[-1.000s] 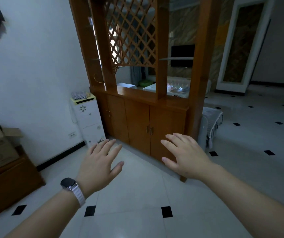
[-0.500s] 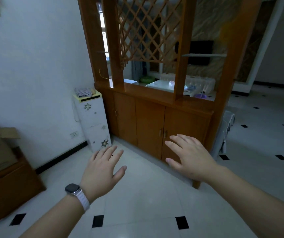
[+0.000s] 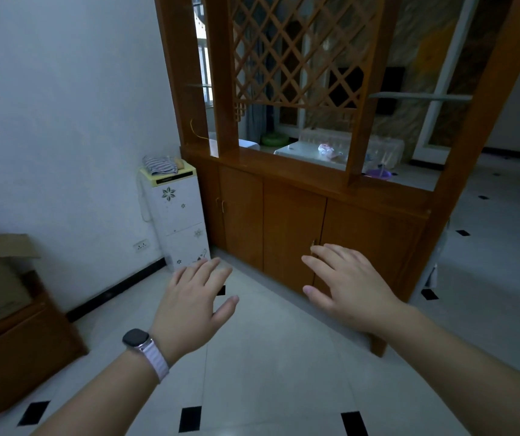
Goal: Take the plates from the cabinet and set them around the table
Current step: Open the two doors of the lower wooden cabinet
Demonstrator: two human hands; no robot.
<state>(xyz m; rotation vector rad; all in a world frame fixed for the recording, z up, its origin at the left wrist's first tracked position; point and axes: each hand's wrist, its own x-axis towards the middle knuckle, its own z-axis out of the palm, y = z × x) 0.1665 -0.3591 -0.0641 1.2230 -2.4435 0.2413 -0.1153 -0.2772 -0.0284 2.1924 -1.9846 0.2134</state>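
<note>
The cabinet (image 3: 315,221) fills much more of the view than it did a second ago, and the handles (image 3: 314,243) at the meeting edge of the two right-hand doors now sit right at the tips of the right hand (image 3: 348,286), where before they were well beyond the fingers. So the walk-up is nearly finished and the opening of a door looks like the next step; nothing of the task proper is done yet.

Both hands are empty. The right hand's fingers (image 3: 331,258) are spread and lightly curved, palm down, and whether the tips touch the door or only hover in front of it I cannot tell. The left hand (image 3: 191,305), with a watch (image 3: 136,338) on its wrist, has fingers (image 3: 203,270) loosely spread over the floor (image 3: 268,357), short of the cabinet, which lies ahead of them and to their right.

No plates are visible; all the doors are closed, so presumably the plates sit behind them.

The cabinet's long axis runs from beyond the left fingers away to the right, its door fronts facing the person at a slant.
</note>
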